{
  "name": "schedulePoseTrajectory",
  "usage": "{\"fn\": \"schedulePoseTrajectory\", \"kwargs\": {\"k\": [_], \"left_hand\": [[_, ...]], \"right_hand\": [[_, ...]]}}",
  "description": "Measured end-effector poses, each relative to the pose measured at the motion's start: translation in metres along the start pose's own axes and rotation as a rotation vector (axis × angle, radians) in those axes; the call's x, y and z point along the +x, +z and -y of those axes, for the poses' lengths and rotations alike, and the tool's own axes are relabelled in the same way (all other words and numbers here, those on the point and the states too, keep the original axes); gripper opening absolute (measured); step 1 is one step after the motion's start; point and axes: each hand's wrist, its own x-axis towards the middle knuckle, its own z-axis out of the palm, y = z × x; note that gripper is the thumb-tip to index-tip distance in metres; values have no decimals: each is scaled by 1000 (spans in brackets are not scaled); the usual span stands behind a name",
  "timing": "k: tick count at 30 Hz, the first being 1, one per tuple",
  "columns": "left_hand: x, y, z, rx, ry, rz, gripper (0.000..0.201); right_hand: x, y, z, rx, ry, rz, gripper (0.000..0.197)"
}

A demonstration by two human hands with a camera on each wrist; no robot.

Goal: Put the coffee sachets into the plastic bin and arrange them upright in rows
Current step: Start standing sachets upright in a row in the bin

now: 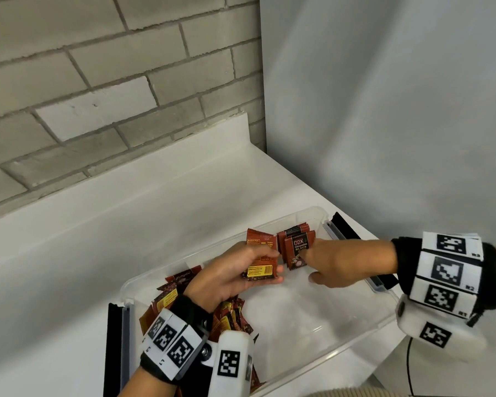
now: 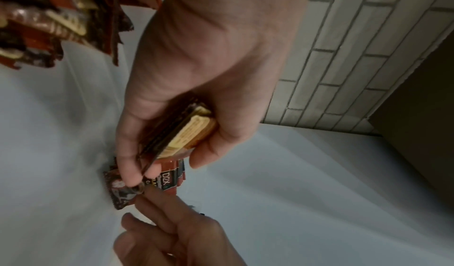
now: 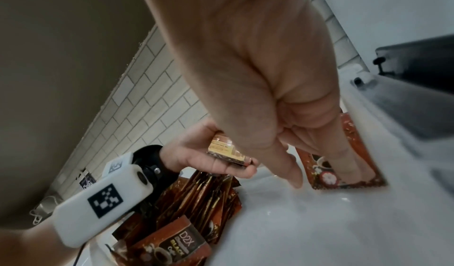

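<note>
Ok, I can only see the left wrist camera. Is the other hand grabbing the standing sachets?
Observer: No. The right wrist view shows the right hand with straight fingers pressed flat on the front sachet of the row.
Operator: Where in the bin is that row?
Observer: In the head view it stands by the far wall of the bin, near the right end.
Operator: Are there lots left to sort?
Observer: Yes. A loose pile fills the near left end, under the wrist of the left hand.
</note>
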Motion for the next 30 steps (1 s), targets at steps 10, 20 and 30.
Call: {"fn": "schedulePoseTrajectory", "kwargs": {"k": [10,20,30], "left_hand": [[2,12,7,38,-68,37,5],[0,13,7,25,-76,47,5],[-6,4,-4,5,-45,-4,10]], "right_hand": [[-1,3,5,52,-4,-40,37],[-1,5,4,83,-1,-15,34],[-9,-5,2,92,-22,-35,37]]}}
